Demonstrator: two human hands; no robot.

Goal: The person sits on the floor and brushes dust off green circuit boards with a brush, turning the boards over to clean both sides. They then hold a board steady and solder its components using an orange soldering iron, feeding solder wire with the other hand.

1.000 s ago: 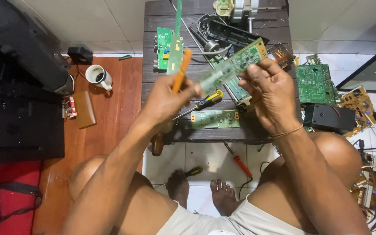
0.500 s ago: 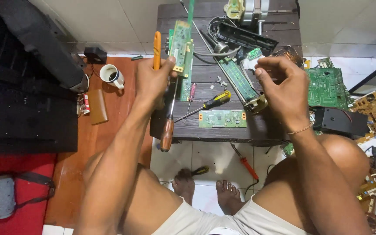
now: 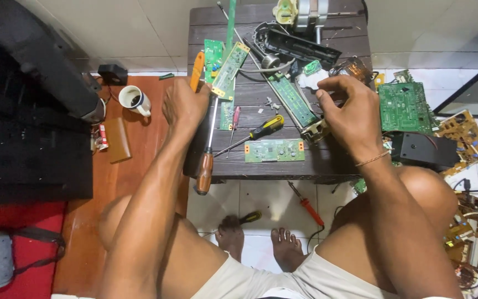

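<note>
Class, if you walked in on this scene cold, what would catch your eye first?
Green circuit boards scattered over a small dark wooden table, with more piled on the floor at right. The left hand grips an orange-handled tool at the table's left edge; the right hand hovers over a long narrow board.

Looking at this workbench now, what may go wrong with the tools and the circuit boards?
1. The wooden-handled screwdriver hangs its handle past the edge of the dark table; a nudge from the left hand might drop it toward the bare feet.
2. The right hand hovers over the long green board at the crowded edge, so it may knock the small board off.
3. The cup could spill near the electronics.
</note>
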